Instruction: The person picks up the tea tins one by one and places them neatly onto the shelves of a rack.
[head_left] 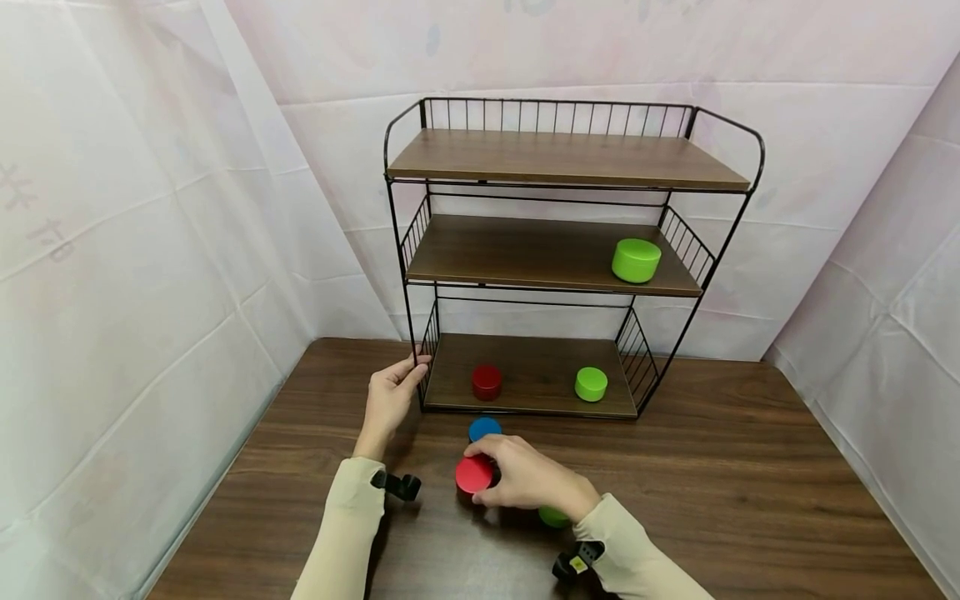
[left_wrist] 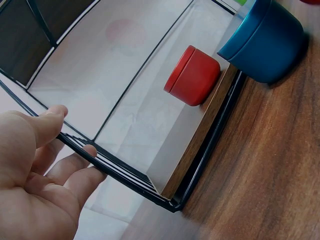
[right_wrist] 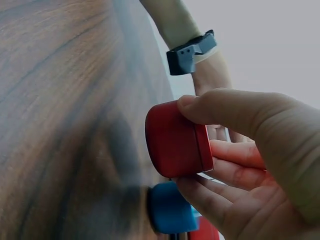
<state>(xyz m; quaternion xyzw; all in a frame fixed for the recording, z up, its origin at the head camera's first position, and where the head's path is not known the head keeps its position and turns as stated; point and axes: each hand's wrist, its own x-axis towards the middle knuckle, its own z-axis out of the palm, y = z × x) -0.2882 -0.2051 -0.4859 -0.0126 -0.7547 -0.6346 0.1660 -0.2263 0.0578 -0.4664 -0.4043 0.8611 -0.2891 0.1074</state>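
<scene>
My right hand (head_left: 528, 475) pinches a round red tin (head_left: 474, 474) between thumb and fingers. In the right wrist view the tin is held above the wooden table, apart from it. Just behind it a blue tin (head_left: 484, 428) stands on the table before the rack. My left hand (head_left: 390, 396) holds the front left post of a black wire shelf rack (head_left: 397, 227), thumb on one side and fingers on the other. On the bottom shelf sit another red tin (head_left: 487, 382) and a green tin (head_left: 591, 384).
A larger green tin (head_left: 636, 261) stands at the right of the middle shelf. Another green tin (head_left: 554, 517) is on the table, partly hidden under my right wrist. The top shelf (head_left: 562, 158) has a wire rail. White cloth (head_left: 150, 250) hangs around the table.
</scene>
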